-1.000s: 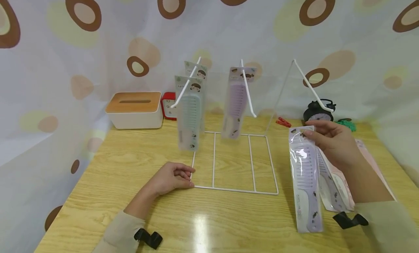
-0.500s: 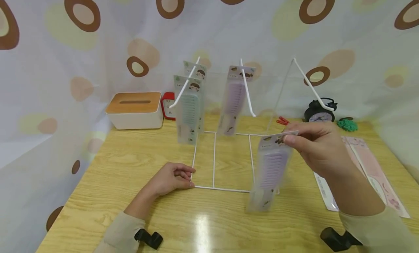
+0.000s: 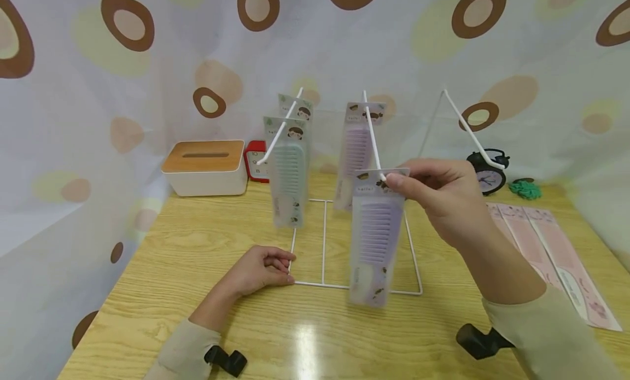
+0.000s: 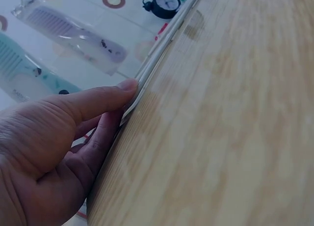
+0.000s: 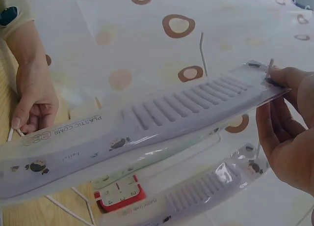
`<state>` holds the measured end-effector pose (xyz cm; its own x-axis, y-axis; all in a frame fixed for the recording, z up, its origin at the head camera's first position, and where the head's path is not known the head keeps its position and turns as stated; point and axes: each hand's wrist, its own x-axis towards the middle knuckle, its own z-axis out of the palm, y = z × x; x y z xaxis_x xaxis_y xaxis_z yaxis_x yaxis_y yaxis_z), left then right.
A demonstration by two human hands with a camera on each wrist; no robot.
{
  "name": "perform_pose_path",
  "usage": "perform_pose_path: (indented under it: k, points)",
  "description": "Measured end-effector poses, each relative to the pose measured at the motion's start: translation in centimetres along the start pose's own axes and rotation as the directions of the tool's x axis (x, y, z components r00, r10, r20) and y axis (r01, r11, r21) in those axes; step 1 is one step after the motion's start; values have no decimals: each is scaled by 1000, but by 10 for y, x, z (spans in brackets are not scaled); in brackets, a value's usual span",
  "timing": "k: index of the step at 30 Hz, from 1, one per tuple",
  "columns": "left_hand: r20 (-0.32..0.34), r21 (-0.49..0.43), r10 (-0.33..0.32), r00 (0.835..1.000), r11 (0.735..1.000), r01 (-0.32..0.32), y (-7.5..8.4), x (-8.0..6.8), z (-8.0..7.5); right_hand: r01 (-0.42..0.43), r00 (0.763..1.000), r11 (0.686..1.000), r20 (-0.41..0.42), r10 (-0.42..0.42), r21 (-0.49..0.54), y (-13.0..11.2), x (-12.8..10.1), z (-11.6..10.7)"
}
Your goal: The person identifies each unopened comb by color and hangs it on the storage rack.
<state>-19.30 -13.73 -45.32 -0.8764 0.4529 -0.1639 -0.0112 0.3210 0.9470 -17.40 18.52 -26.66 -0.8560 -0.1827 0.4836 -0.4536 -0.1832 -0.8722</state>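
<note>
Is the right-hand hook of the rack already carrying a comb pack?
No: in the head view the right hook hangs bare, while the right hand holds a purple comb pack at the tip of the middle hook.

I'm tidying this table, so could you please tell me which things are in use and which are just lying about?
In use:
right hand, pinching purple comb pack
left hand, holding wire rack
hung combs
pink packs

Lying about:
tissue box
red clock
black alarm clock
green bundle
</note>
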Motion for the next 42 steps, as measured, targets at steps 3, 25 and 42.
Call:
perform_pose_path:
  k: [3,25,42]
  points:
    - [-4,0,7,1000,1000,-7,0,0,-1,-58,998,997,-10,58,-60,8,8,-6]
    - [-3,10,6,1000,1000,-6,3,-2,2,-115,989,993,-89,115,6,46,57,-27]
    - [-3,10,24,1000,1000,-24,4,-3,3,-346,932,792,-84,353,-503,85,17,-129]
